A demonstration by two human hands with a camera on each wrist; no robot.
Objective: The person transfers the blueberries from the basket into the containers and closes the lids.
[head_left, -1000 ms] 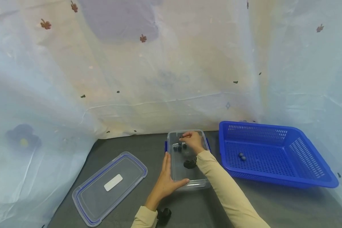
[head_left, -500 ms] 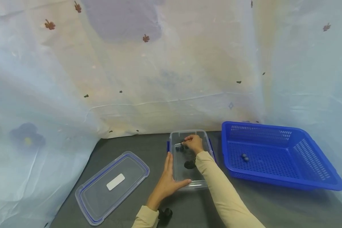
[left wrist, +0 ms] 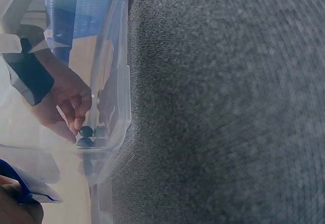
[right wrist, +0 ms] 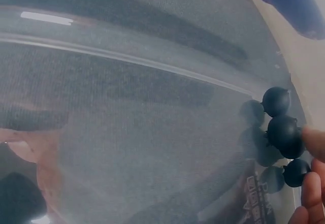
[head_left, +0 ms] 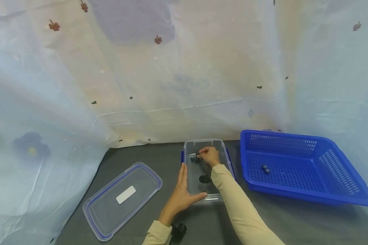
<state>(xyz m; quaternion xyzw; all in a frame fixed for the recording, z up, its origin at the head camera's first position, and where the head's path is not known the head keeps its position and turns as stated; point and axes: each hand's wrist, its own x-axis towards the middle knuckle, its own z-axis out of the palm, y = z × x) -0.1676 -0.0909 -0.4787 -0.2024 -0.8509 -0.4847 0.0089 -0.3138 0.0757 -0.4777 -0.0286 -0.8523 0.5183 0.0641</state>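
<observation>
My left hand (head_left: 180, 197) steadies a clear plastic food box (head_left: 214, 196), its straight fingers along the left wall and its thumb at the near rim. Inside the box, toward its far part, my right hand (head_left: 210, 156) reaches down with bent fingers. In the right wrist view its thumb and fingers pinch at dark blueberries (right wrist: 277, 101) lying close together near the wall; which one is gripped is partly hidden. The left wrist view shows the same fingertips at a blueberry (left wrist: 86, 131) through the clear wall.
A blue perforated basket (head_left: 282, 192) stands at the right, with a few blueberries (head_left: 265, 169) on its floor. The clear lid (head_left: 141, 183) with a blue seal and white label lies left on the grey tabletop (head_left: 147, 153). A patterned sheet (head_left: 184, 68) hangs behind.
My right hand has shifted slightly downward in the head view, within the box. My left hand keeps its hold at the box's side. The head view has turned slightly left.
</observation>
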